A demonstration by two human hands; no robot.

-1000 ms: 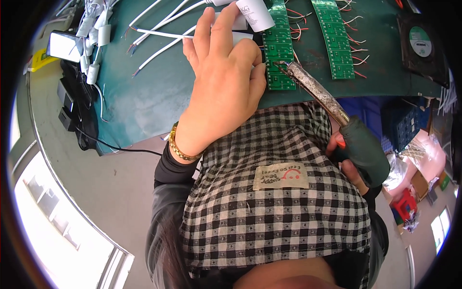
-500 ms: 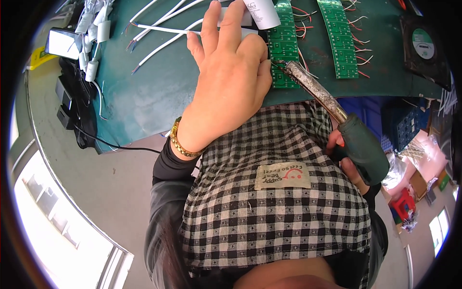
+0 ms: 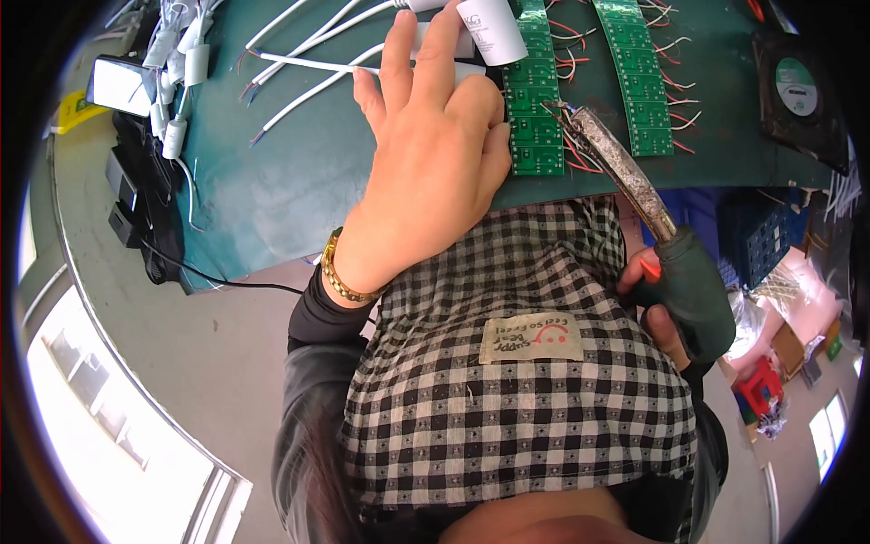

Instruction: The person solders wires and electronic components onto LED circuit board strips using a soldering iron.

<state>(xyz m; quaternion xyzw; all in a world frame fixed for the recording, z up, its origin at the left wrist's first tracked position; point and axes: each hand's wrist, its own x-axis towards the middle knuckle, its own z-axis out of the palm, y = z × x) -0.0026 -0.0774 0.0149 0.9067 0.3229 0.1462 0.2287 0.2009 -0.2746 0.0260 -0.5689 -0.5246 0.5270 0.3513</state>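
Green-handled soldering gun [image 3: 692, 288] in right hand [image 3: 664, 332] (curled, partly hidden).

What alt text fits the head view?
The right hand grips a dark-handled soldering iron, its tip near the right edge of a green circuit-board strip. Beside the strip, the left hand is by white cables on a green table.

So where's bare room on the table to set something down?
Bare table between left hand and cable pile, below the white cords; a smaller patch left of the black frame. Crowded: around circuit boards and white tubes.
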